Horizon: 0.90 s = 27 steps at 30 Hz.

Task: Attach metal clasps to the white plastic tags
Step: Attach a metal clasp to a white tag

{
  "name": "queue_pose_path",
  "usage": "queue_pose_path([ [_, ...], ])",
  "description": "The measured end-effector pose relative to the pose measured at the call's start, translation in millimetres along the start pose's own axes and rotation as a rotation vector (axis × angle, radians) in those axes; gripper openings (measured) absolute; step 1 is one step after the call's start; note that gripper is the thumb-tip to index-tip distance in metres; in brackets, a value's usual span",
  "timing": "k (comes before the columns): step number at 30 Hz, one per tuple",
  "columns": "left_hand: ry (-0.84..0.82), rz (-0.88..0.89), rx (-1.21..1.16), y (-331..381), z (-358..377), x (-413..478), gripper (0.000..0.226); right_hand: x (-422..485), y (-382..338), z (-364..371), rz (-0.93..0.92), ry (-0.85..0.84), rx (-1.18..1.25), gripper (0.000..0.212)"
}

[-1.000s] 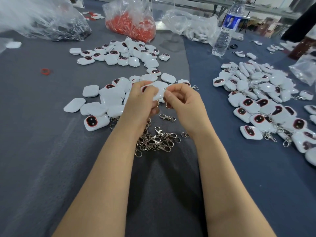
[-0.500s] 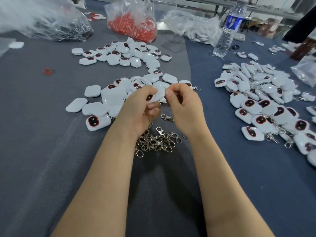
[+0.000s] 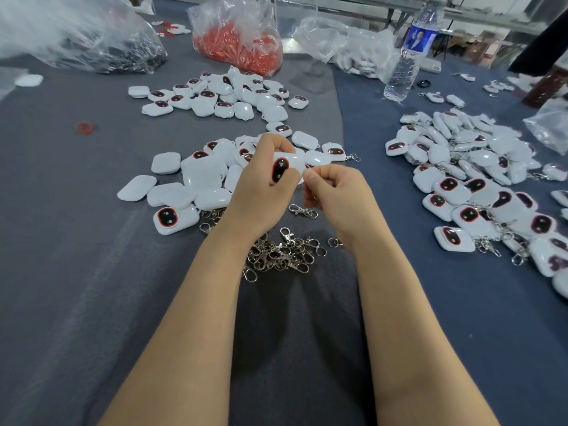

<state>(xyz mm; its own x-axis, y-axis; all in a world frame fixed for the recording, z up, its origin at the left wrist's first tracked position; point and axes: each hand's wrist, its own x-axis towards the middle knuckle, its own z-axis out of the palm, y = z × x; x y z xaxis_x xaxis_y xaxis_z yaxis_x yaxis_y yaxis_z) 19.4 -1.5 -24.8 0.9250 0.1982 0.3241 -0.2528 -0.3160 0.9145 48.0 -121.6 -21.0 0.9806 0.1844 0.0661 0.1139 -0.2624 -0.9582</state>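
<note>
One white plastic tag (image 3: 281, 169) is being held in my left grip (image 3: 261, 187), just beyond the heap of metal clasps (image 3: 279, 256), its long axis standing upright and its dark, red-rimmed oval facing me. My right grip (image 3: 335, 192) is pinching shut just beside the tag's right edge; whether it is holding a clasp, I cannot tell.

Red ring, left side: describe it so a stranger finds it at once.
Start at the bag of dark parts, far left. Nearer than it, left of the far tag pile, lies the red ring. Everything near it is white; it is a small red loop alone on grey cloth.
</note>
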Motion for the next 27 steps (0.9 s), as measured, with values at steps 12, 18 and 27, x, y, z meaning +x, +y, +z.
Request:
queue_pose_path([
  [12, 0.149, -0.477, -0.764, 7.2, 2.6, 6.1, 0.017, 0.5, -1.5, 2.2, -0.159, 0.025, -0.029, 0.018],
  [18, 0.152, -0.443, -0.679, 7.0, 4.3, 5.1, 0.017, 1.3, 1.4, 7.5, -0.224, 0.125, -0.154, 0.009],
  [27, 0.190, -0.171, -0.176, -1.2, 8.4, 2.6, 0.024, 3.9, 4.1, 8.9, -0.112, 0.109, -0.082, 0.008],
])
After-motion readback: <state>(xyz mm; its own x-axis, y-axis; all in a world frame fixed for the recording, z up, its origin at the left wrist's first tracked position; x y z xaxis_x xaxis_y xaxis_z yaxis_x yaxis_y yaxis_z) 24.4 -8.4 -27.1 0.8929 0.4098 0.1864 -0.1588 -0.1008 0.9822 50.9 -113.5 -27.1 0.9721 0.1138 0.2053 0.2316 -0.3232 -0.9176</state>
